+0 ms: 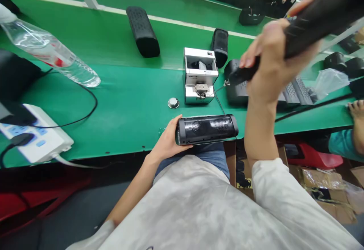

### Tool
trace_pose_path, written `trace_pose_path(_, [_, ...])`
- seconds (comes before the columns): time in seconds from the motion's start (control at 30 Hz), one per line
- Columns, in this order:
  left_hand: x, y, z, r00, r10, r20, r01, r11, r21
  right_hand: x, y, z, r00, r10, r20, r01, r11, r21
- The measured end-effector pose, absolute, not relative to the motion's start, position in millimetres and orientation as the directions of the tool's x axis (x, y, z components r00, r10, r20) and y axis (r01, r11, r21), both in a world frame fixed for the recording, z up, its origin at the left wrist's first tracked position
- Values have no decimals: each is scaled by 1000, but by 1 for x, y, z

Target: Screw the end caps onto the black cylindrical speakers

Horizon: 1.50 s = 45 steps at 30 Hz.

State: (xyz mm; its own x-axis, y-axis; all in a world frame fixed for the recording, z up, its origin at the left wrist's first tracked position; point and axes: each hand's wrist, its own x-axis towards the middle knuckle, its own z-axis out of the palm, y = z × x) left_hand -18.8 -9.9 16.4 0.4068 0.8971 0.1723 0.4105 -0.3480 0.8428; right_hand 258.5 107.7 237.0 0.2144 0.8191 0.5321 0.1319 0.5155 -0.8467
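Along the green workbench, a silver screw feeder is sitting within easy reach, the left hand is curling round a black cylindrical speaker to steady it at the bench edge, and the right hand is clenching a blurred black tube up high, clear of the speaker

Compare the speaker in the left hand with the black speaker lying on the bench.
The speaker in the left hand is glossy with two round mesh grilles showing; the black speaker on the green bench looks matte and textured. The first is held at the bench's near edge; the second lies untouched farther back. Both are dark and elongated.
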Motion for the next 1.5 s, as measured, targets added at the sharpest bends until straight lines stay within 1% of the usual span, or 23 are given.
trace_pose_path(0.13, [-19, -9, 11, 408, 891, 198, 409, -372, 833, 225, 130, 232, 151, 827, 541, 202, 510, -836])
trace_pose_path(0.2, [-18, -9, 11, 408, 888, 212, 409, -386, 827, 209, 141, 224, 169, 806, 568, 238, 526, -817])
trace_pose_path(0.3, [-19, -9, 11, 418, 882, 219, 409, -398, 821, 195, 154, 213, 231, 733, 640, 271, 583, -766])
trace_pose_path(0.43, [-19, -9, 12, 419, 885, 204, 419, -388, 821, 195, 164, 206, 223, 680, 699, 245, 655, -715])
trace_pose_path(0.63, [-19, -9, 11, 415, 887, 204, 415, -384, 825, 211, 158, 207, 206, 706, 677, 213, 643, -735])
trace_pose_path(0.7, [-19, -9, 9, 415, 888, 200, 409, -378, 831, 225, 148, 212, 211, 672, 710, 174, 689, -704])
trace_pose_path(0.8, [-20, -8, 5, 427, 888, 174, 404, -359, 841, 253, 130, 224, 250, 583, 773, 138, 769, -625])
trace_pose_path(0.9, [-22, -7, 3, 446, 883, 147, 418, -350, 839, 279, 116, 233, 313, 475, 822, 179, 821, -542])
trace_pose_path(0.97, [-23, -6, 3, 457, 880, 133, 433, -350, 830, 290, 109, 235, 328, 454, 828, 233, 811, -537])
trace_pose_path(1.1, [-25, -5, 5, 451, 883, 128, 454, -351, 819, 302, 104, 229, 331, 485, 809, 255, 780, -572])
trace_pose_path(1.23, [-25, -6, 7, 445, 886, 129, 455, -347, 820, 305, 102, 226, 334, 466, 819, 204, 813, -546])
trace_pose_path(1.4, [-25, -7, 8, 442, 889, 118, 472, -342, 812, 304, 89, 228, 253, 572, 781, 140, 777, -614])
trace_pose_path(1.5, [-25, -7, 10, 440, 892, 106, 466, -327, 822, 305, 86, 215, 243, 625, 742, 108, 743, -661])
